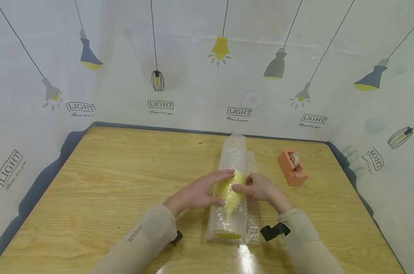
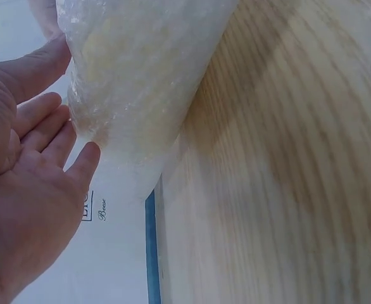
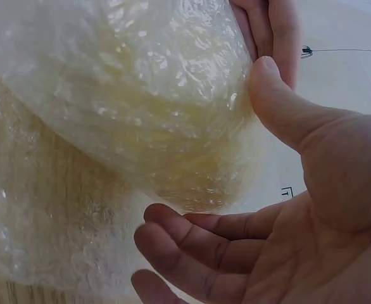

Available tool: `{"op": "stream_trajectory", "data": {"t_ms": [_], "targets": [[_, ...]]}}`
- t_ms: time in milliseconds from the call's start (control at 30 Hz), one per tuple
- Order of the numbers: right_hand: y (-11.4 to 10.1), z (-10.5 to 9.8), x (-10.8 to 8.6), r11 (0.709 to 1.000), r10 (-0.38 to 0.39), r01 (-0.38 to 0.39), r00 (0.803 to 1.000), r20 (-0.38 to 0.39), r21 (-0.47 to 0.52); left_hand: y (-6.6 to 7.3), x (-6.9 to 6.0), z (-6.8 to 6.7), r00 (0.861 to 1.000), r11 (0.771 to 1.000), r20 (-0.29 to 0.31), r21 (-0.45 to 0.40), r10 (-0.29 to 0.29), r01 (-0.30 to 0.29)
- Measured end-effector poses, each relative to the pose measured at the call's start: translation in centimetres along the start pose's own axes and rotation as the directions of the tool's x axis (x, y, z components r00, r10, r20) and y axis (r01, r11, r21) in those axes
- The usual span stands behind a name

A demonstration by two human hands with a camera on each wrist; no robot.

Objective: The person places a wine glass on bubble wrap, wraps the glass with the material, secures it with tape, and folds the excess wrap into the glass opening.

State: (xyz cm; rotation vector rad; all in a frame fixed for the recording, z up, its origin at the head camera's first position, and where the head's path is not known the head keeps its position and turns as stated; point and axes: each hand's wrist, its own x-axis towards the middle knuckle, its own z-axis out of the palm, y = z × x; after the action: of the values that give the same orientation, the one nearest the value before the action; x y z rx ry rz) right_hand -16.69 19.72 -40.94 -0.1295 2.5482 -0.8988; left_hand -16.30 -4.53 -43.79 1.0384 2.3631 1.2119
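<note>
Noting a long clear bubble-wrap roll (image 1: 235, 154) lying lengthwise on the bench (image 1: 124, 171), right of its middle, with a yellow, seemingly rounded object (image 1: 230, 196) showing through the plastic. Hands set apart on opposite sides: left hand (image 1: 204, 191) lays extended fingers and thumb along one flank; right hand (image 1: 261, 187) rests a straight thumb on top, its other fingers loosely bent at the other flank. Neither appears clamped; the opposed contact probably steadies the round bundle and stops the layers loosening. A flat bubble-wrap strip (image 1: 253, 224) extends beside it, toward the right hand. An orange block-shaped tape dispenser (image 1: 290, 169) stands farther right, presumably kept within reach yet out of the way. Bench surface: light wood grain, glossy, glare at the near edge. Surround: white sheeting (image 1: 193, 49) printed with hanging lamps and "LIGHT".
</note>
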Motion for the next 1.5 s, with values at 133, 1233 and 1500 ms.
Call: {"op": "stream_trajectory", "data": {"t_ms": [133, 1233, 1500], "targets": [[0.1, -0.2, -0.2, 0.999, -0.026, 0.026, 1.0, -0.005, -0.047, 0.5, 0.1, 0.2, 1.0, 0.999, -0.019, 0.035, -0.001, 0.002], [2.0, -1.5, -0.6, 0.995, -0.04, 0.042, 0.999, 0.029, -0.095, 1.5, 0.8, 1.9, 0.986, 0.982, -0.152, 0.164, -0.068, 0.093], [2.4, -1.8, -0.7, 0.993, -0.043, 0.048, 0.998, 0.047, -0.107, 1.4, 0.8, 1.8, 0.986, 0.979, -0.167, 0.2, -0.006, 0.04]]}}
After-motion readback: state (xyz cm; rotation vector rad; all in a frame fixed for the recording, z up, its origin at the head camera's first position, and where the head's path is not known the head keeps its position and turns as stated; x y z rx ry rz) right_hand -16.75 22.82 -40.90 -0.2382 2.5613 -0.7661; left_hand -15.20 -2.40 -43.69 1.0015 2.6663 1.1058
